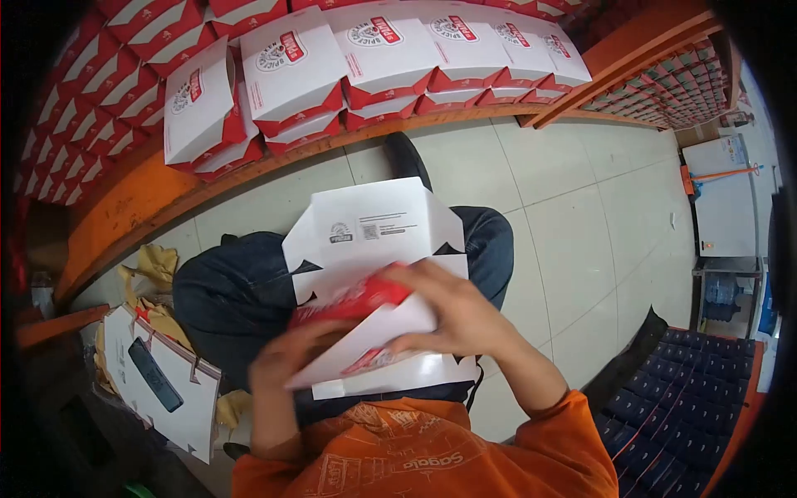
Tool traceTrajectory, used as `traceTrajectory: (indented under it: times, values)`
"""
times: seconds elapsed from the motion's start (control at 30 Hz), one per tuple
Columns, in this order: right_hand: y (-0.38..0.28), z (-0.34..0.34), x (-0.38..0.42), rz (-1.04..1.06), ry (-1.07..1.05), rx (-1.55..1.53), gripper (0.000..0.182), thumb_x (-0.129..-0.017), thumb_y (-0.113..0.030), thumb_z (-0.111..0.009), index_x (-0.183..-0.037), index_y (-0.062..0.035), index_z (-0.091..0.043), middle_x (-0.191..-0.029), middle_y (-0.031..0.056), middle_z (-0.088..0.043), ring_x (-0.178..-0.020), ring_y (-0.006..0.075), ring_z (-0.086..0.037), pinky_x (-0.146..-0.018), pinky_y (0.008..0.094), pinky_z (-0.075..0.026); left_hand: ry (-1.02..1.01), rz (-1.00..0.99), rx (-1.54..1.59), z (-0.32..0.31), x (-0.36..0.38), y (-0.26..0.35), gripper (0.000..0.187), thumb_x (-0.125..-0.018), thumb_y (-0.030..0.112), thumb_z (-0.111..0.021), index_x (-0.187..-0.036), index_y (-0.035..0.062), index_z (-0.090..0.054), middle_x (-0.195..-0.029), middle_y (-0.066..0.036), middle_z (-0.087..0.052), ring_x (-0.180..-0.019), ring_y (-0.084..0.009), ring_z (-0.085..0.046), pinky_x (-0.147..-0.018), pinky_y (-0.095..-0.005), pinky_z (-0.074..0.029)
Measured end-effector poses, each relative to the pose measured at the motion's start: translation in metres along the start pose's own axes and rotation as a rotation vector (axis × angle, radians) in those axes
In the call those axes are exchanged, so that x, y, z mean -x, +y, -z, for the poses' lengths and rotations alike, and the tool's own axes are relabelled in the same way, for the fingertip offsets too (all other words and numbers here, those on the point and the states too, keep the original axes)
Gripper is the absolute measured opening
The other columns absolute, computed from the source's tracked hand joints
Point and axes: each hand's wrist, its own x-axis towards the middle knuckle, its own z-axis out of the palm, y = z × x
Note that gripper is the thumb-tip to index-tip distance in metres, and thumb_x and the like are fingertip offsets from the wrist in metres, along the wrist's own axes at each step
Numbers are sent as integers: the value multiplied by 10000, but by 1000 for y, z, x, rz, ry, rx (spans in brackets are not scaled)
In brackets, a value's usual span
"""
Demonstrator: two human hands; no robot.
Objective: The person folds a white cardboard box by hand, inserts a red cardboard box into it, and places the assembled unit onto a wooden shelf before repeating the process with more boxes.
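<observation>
A partly folded red-and-white cardboard food box (pixel 378 332) is held tilted over my lap. My right hand (pixel 452 311) is closed on its right side, thumb on the white face and fingers over the red part. On its left side my left hand (pixel 286 357) grips the box; it is blurred and some fingers are hidden. Beneath the held box, a flat unfolded white box blank (pixel 374 216) lies across my crossed legs, with printed text and slotted corners. The held box and my forearms cover part of this blank.
Folded food boxes (pixel 386 46) stand in rows on an orange wooden shelf (pixel 332 137) ahead. At left, a dark phone (pixel 155 373) lies on a stack of flat blanks (pixel 187 423) beside crumpled brown paper (pixel 154 270). Dark boxes (pixel 664 407) fill the lower right.
</observation>
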Motion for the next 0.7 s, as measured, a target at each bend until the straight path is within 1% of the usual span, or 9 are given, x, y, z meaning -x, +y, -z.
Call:
traceTrajectory:
  times: [0.1, 0.17, 0.23, 0.3, 0.4, 0.47, 0.5, 0.6, 0.7]
  values:
    - [28, -5, 16, -84, 458, -591, 508, -819, -201, -771, -1248, -3, -587, -1113, 108, -649, -996, 183, -622, -877, 315, -492, -305, -294, 228, 2, 38, 42, 773, -924, 504, -527, -1438, -40, -334, -1512, -231, -348, -1385, -362, -365, -1141, -473, -278]
    - [35, -21, 27, -186, 582, -904, 467, -835, -172, -755, -1236, 5, -592, -1085, 86, -662, -973, 143, -618, -864, 300, -492, 649, -331, -268, -12, 40, 34, 772, -920, 457, -541, -1460, -43, -305, -1513, -234, -345, -1396, -348, -352, -1152, -457, -274]
    - [43, -41, 26, -276, 420, -1126, 349, -866, -142, -722, -1161, 18, -627, -1000, 60, -677, -927, 105, -612, -842, 273, -490, 661, -339, -253, -15, 43, 28, 765, -920, 455, -545, -1453, -41, -310, -1501, -231, -354, -1385, -343, -360, -1147, -453, -280]
    - [33, -40, 15, -282, 118, -818, 210, -887, -123, -698, -1056, -2, -666, -938, 43, -693, -913, 102, -622, -826, 266, -491, 676, -331, -226, -22, 47, 28, 752, -918, 451, -553, -1441, -38, -320, -1476, -225, -371, -1364, -333, -376, -1137, -444, -292]
    - [-6, -43, 2, 121, 603, -94, 597, -832, -326, -710, -1332, -45, -544, -1406, 198, -463, -1277, 343, -451, -1072, 462, -333, 504, -406, -194, -20, -9, 46, 732, -916, 444, -566, -1421, -33, -336, -1439, -216, -397, -1332, -318, -400, -1122, -431, -309]
    - [2, -43, -3, 470, 506, 129, 626, -889, -605, -520, -1245, -103, -641, -1370, 217, -461, -1248, 421, -439, -1035, 535, -314, 313, -482, -183, -21, -73, 68, 719, -915, 440, -574, -1408, -30, -346, -1415, -210, -414, -1310, -308, -415, -1113, -423, -321]
    - [-10, -35, -6, 500, 488, 218, 652, -898, -650, -460, -1169, -101, -682, -1323, 228, -467, -1194, 429, -447, -1008, 551, -319, 235, -497, -184, -24, -97, 78, 712, -914, 438, -578, -1402, -28, -351, -1402, -207, -422, -1300, -303, -423, -1108, -419, -326]
    - [-57, -4, -2, 398, 676, 407, 221, -884, -253, -662, -1016, -76, -650, -1036, 163, -590, -906, 340, -582, -820, 422, -485, 141, -462, -201, -28, -107, 93, 692, -912, 432, -591, -1383, -23, -367, -1365, -198, -448, -1268, -288, -447, -1093, -406, -344]
    - [-6, -39, 6, 363, 676, 473, 453, -935, -464, -563, -1255, -149, -623, -1287, 211, -518, -1190, 358, -493, -1019, 487, -373, 155, -438, -187, -17, -83, 80, 672, -910, 426, -603, -1363, -18, -382, -1329, -189, -474, -1235, -274, -470, -1079, -393, -361]
